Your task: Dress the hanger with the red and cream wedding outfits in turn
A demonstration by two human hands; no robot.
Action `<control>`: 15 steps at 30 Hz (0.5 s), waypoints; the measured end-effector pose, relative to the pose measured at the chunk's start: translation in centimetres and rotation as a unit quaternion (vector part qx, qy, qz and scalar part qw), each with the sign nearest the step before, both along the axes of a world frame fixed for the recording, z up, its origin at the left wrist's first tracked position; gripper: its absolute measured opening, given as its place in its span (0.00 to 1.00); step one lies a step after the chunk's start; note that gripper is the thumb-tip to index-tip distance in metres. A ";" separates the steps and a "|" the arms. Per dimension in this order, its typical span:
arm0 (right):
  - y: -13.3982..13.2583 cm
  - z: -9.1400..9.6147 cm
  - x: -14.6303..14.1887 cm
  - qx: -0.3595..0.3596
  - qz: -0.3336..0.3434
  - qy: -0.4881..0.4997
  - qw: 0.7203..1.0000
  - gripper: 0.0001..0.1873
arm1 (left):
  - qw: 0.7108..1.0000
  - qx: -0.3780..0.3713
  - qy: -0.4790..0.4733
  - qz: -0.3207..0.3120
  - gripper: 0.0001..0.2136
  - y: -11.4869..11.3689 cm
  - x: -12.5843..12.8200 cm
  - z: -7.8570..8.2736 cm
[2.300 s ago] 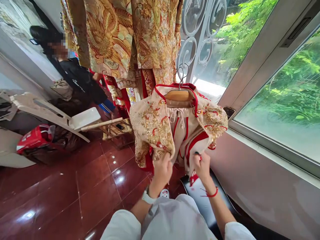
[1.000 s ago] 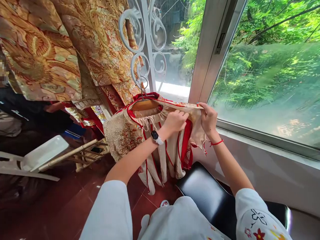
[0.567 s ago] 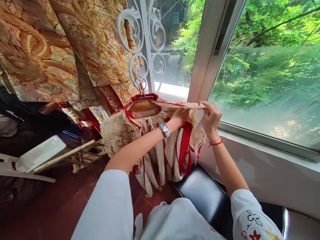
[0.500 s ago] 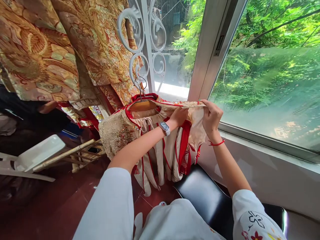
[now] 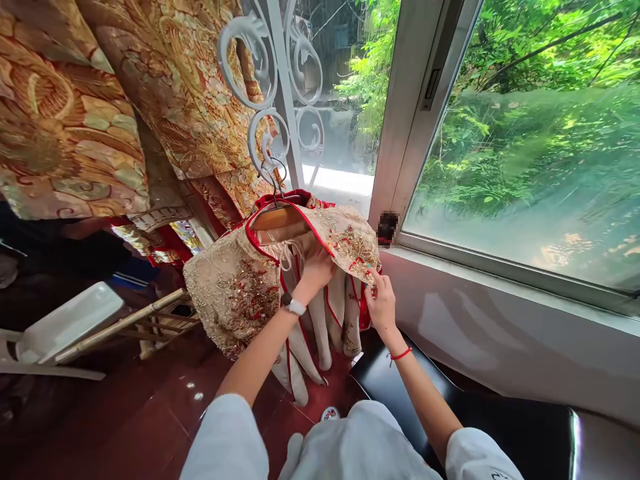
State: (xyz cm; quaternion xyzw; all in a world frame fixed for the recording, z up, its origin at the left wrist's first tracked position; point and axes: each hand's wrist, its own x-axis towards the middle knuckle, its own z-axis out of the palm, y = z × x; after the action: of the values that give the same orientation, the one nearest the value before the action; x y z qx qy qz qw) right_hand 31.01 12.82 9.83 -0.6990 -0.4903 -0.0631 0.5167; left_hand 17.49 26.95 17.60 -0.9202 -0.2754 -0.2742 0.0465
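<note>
A cream beaded cape [image 5: 230, 293] with red trim hangs on a wooden hanger [image 5: 275, 219] from white scrollwork. My left hand [image 5: 318, 272], with a watch on its wrist, is closed at the inner red-trimmed edge of the front panel; the panel partly covers its fingertips. At the panel's lower corner my right hand [image 5: 383, 303] pinches the beaded hem between thumb and fingers. The panel lies right side out, gold and red beadwork facing up. Below the cape hang cream strips with red borders [image 5: 317, 327], and thin cream ties [image 5: 287, 253] dangle at the neck.
Gold and red embroidered garments [image 5: 190, 100] hang at the left. A white scrollwork metal frame [image 5: 273, 73] stands behind the cape. A black seat [image 5: 400, 380] is at lower right beneath the window [image 5: 520, 167]. A white chair [image 5: 70, 320] and a bamboo rail [image 5: 120, 327] stand left.
The front panel, earlier lifted with its lining showing, now lies folded down with its beading up. My right hand has come down and left with it; my left hand has also moved down and left.
</note>
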 end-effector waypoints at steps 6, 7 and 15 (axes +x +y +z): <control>1.5 -2.0 -0.7 -0.066 0.019 -0.016 0.997 0.29 | 0.992 0.100 0.058 -0.042 0.24 0.9 -4.0 4.2; 2.0 -2.1 -1.1 -0.073 0.033 -0.009 0.997 0.29 | 0.988 0.109 0.087 -0.072 0.28 1.6 -3.4 5.7; 1.8 -1.8 0.2 -0.037 0.046 0.106 0.993 0.28 | 0.955 0.132 0.229 -0.131 0.41 7.4 1.1 12.0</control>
State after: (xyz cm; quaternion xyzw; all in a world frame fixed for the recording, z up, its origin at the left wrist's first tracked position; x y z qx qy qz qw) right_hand 31.20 14.63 8.04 -0.6972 -0.4666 0.0532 0.5417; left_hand 18.64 34.33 29.58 -0.9721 -0.0959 -0.0933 0.1927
